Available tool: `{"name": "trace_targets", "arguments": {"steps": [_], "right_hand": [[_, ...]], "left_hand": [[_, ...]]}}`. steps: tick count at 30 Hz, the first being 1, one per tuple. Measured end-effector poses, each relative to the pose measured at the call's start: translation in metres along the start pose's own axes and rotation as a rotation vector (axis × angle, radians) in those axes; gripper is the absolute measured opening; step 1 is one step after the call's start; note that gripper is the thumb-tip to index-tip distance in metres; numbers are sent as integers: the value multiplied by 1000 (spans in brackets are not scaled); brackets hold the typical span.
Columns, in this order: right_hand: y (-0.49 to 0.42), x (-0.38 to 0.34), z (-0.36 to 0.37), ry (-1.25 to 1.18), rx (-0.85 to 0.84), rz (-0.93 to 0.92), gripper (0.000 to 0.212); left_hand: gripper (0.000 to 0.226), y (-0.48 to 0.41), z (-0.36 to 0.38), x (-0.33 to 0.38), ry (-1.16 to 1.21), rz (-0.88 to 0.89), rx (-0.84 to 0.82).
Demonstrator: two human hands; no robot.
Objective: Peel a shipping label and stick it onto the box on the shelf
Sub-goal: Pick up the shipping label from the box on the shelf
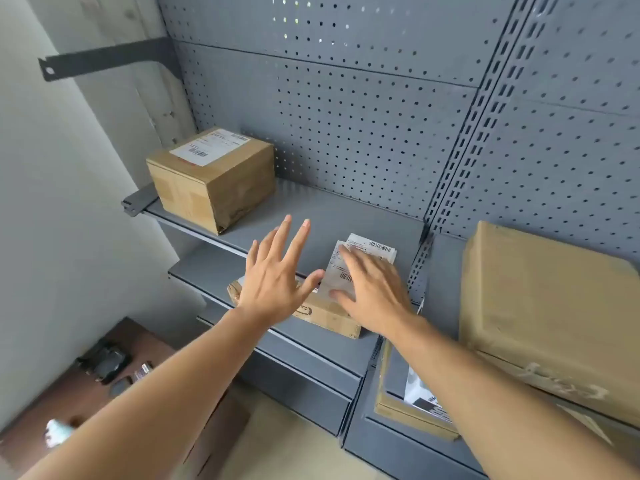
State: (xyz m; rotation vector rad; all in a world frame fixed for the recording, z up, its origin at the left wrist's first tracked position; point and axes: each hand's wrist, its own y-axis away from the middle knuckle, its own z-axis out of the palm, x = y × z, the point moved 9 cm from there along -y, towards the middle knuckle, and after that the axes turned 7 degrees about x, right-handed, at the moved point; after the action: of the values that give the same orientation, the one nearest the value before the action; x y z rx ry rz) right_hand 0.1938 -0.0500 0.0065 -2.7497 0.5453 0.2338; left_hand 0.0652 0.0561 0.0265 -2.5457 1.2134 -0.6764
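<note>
A cardboard box (214,181) with a white shipping label (209,147) on its top stands at the left end of the grey upper shelf (346,216). A small stack of white label sheets (372,249) with barcodes lies near the shelf's right end. My right hand (372,292) rests flat on the stack, fingers spread. My left hand (277,271) hovers open to the left of it, holding nothing. Below both hands, a flat cardboard box (325,317) sits on the lower shelf, mostly hidden by them.
A large cardboard box (550,317) stands on the right bay's shelf. An open box (408,407) with papers sits lower down. Grey pegboard (363,116) backs the shelves. A brown table (69,407) with dark items is at lower left.
</note>
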Motion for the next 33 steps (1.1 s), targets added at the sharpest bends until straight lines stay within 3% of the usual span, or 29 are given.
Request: {"name": "trace_targets", "arguments": {"steps": [8,16,20,23,25,33], "right_hand": [[-8,1,-6,15,144,-92,29],[-13,3,-41,-82,349,-140,20],[-10,17,-99,-172,581,-79,28],[-1,26,-144,-171,741,-124,23],[9,30,-167,-150,796,-154,26],[61,61,-220,-53,845,-153,34]], "left_hand": [[87,-5,18,5,7,67,11],[82,-18,6,27,84,131,19],[63,-36,-18,53,422,-32,88],[42,-48,-30,88,930,-215,-7],[30,-53,-35,118,1219,-245,-98],[36,-53,-53,203,1457,-60,-248]]}}
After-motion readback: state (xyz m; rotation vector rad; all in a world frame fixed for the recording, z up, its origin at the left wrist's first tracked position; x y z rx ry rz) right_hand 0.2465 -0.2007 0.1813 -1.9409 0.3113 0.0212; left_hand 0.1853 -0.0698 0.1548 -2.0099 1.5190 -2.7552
